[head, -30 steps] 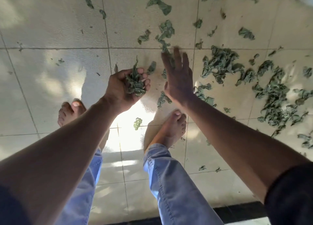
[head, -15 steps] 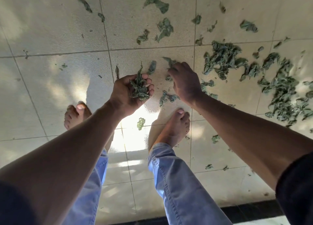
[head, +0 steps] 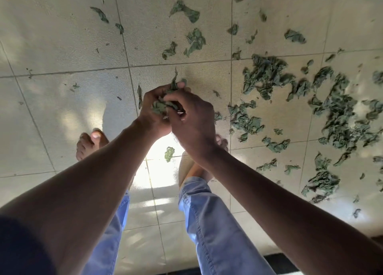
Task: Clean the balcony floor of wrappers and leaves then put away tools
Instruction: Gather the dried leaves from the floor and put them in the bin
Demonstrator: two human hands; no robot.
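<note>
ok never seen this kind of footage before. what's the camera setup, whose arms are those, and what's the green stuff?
No robot here: a person works bare-handed, and the single view comes from a wide-angle camera on their head, looking forward and down. That is why you see both forearms, blue trouser legs and bare feet from above.

The left hand is cupped around a bunch of crumpled green leaves. The right hand is closed over the same bunch from the other side, apparently adding to it or pressing it in.

Below is a pale tiled floor. Many more leaves lie scattered on it, thickest in the heaps on the right, and one small leaf sits between the feet. No tools or wrappers show in this view.
</note>
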